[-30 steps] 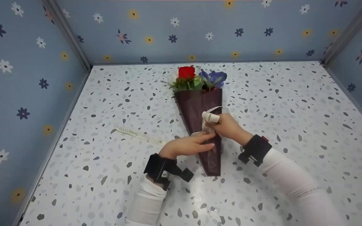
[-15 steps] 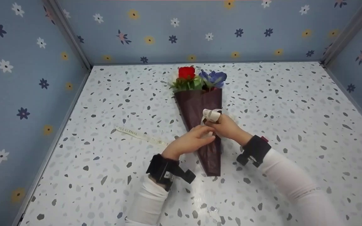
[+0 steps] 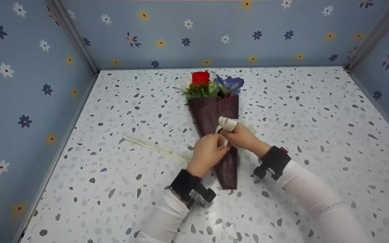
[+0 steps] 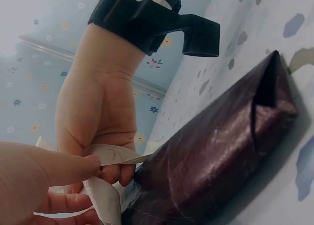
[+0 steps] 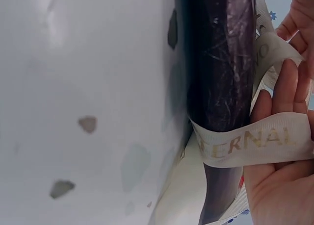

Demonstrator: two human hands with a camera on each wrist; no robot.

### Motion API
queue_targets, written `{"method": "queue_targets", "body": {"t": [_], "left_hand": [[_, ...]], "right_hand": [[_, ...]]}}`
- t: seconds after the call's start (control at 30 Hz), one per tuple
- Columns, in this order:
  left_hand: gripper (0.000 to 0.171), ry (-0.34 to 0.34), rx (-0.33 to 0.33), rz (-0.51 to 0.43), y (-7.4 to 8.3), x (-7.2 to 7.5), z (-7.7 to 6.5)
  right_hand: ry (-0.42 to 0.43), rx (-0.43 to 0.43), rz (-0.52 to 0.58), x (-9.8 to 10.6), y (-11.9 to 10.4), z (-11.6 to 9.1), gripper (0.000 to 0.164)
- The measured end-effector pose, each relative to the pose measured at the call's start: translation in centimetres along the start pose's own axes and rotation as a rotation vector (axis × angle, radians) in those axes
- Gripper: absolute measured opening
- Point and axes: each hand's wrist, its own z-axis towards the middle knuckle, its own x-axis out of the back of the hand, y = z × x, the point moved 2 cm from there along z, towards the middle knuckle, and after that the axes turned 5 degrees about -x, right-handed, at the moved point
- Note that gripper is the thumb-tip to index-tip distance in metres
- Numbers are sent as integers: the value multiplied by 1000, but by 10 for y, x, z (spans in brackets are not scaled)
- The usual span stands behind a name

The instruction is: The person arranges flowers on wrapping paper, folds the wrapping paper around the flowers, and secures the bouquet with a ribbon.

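A bouquet in dark maroon wrapping paper point(image 3: 208, 114) lies on the table, with a red flower point(image 3: 200, 78) and a blue-purple flower point(image 3: 230, 83) at its far end. A cream ribbon point(image 5: 265, 140) with gold lettering passes around the wrapped stems. My right hand point(image 3: 243, 135) grips the ribbon above the bouquet; in the right wrist view a band of it runs across the palm. My left hand point(image 3: 207, 153) pinches another part of the ribbon right beside it, its thumb point(image 4: 73, 168) against the band in the left wrist view. Some left fingertips are hidden in the head view.
A long ribbon tail point(image 3: 154, 146) trails across the speckled table point(image 3: 113, 202) to the left of the bouquet. Blue flower-patterned panels point(image 3: 214, 30) stand at the back and on both sides. Each wrist wears a black camera strap point(image 3: 275, 162).
My left hand has turned from lying flat over the wrapping to pinching the ribbon close to my right hand. The trailing ribbon has shifted slightly. My right hand has barely moved.
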Motion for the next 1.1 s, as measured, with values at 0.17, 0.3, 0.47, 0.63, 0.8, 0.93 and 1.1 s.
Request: {"method": "queue_targets", "body": {"t": [0.17, 0.3, 0.47, 0.63, 0.8, 0.93, 1.1], "left_hand": [[19, 32, -20, 77, -1, -5, -1], [18, 42, -44, 106, -2, -7, -1], [14, 36, -19, 18, 0, -4, 0], [7, 48, 68, -222, 2, 3, 1], [10, 69, 159, -503, 2, 7, 4], [16, 78, 163, -641, 1, 14, 6], [28, 53, 103, -643, -3, 32, 5]], "right_hand": [[2, 20, 4, -2, 1, 1, 31], [19, 15, 3, -2, 2, 0, 31], [52, 1, 23, -1, 3, -1, 26], [58, -18, 20, -2, 7, -2, 26], [87, -55, -10, -2, 9, -2, 30], [103, -59, -18, -2, 10, -3, 32], [124, -7, -5, -1, 8, -4, 27]]}}
